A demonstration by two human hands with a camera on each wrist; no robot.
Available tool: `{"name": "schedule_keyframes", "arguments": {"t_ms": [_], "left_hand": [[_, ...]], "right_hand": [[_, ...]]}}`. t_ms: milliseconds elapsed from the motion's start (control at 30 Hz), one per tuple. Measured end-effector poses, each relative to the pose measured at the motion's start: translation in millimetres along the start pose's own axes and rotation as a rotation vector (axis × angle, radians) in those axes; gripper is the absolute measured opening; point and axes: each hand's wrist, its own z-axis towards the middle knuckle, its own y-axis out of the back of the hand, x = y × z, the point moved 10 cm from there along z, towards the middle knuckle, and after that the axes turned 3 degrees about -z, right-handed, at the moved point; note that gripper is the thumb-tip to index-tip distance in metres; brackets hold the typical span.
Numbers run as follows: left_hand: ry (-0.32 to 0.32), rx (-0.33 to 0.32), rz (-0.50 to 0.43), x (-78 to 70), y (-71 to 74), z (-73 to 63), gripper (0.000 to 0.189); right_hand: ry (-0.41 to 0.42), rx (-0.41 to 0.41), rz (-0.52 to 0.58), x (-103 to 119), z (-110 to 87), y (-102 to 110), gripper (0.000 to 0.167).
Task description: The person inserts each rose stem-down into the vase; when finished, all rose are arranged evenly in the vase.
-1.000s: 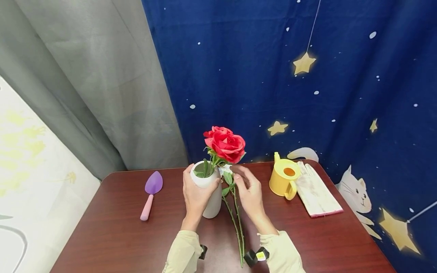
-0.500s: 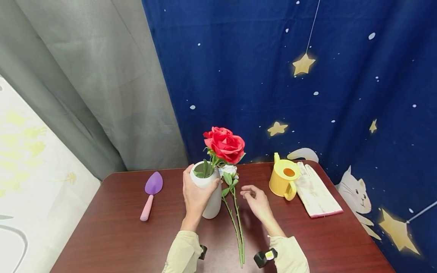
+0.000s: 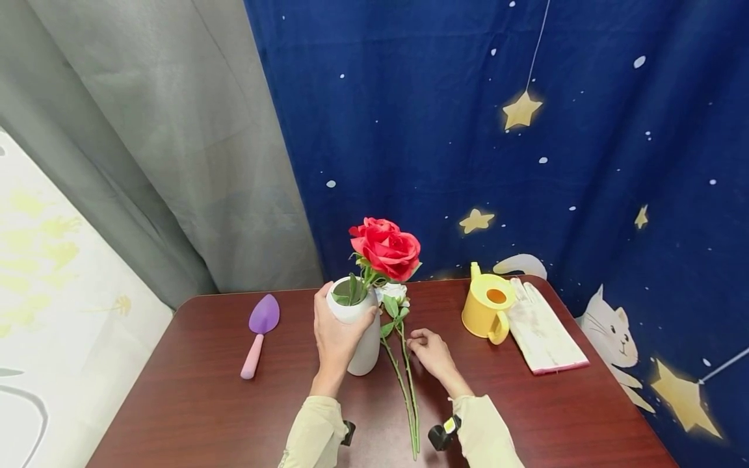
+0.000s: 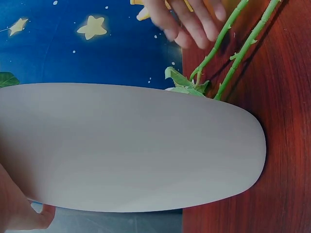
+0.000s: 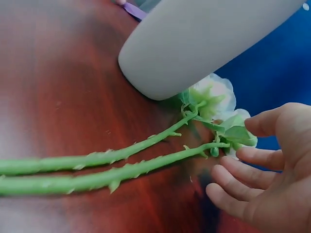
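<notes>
1. I see my left hand (image 3: 336, 331) wrapped around the upper body of the white matte ceramic vase (image 3: 361, 325), which stands upright on the dark red wooden tabletop (image 3: 193, 403), a little left of centre.
2. Two red roses with green leaves (image 3: 386, 248) already stand in the vase, their blooms leaning to the right above its mouth. I judge this part of the arranging done.
3. Two white roses on long thorny green stems (image 3: 404, 374) lie flat on the tabletop just right of the vase, blooms at the far end beside the vase, cut ends toward me. They are not in the vase yet, so that is what is left.
4. My right hand (image 3: 430, 351) rests low over the tabletop just right of those stems, fingers (image 5: 243, 189) loosely spread and holding nothing. In the right wrist view the fingertips are close to the leaves and pale blooms; I cannot tell whether they touch them.
5. In the left wrist view the vase fills most of the frame, with the two stems running away past its base.
6. Untouched and well apart from my hands: a purple plastic trowel with a pink handle (image 3: 259, 333) to the left, and to the right a small yellow plastic watering can (image 3: 487, 307) with a pair of white fabric gloves (image 3: 541, 328) just beside it.
7. My judgement: roughly half done, with two flowers placed and two lying loose.
</notes>
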Motion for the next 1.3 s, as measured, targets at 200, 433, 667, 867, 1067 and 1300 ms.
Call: {"name": "schedule_keyframes", "arguments": {"t_ms": [200, 433, 667, 867, 1067, 1300], "left_hand": [[0.012, 0.003, 0.01, 2.2, -0.8, -1.7, 0.084], [0.014, 0.009, 0.009, 2.9, -1.1, -3.2, 0.085], [0.003, -0.002, 0.013, 1.9, -0.1, -0.3, 0.085], [0.01, 0.006, 0.017, 2.5, -1.7, -0.8, 0.085], [-0.003, 0.0, 0.01, 0.1, -0.8, -0.6, 0.086], [0.006, 0.002, 0.006, 1.1, 0.0, -0.3, 0.084]], "right_hand": [[-0.114, 0.016, 0.001, -20, 12.6, -15, 0.027], [-0.204, 0.003, -0.083, -25, 15.7, -19, 0.027], [-0.24, -0.011, -0.069, -25, 19.3, -19, 0.02], [-0.266, -0.044, -0.074, -24, 19.8, -17, 0.013], [-0.279, -0.03, 0.141, -27, 20.7, -20, 0.012], [-0.318, 0.009, 0.373, -41, 17.8, -19, 0.017]]}}
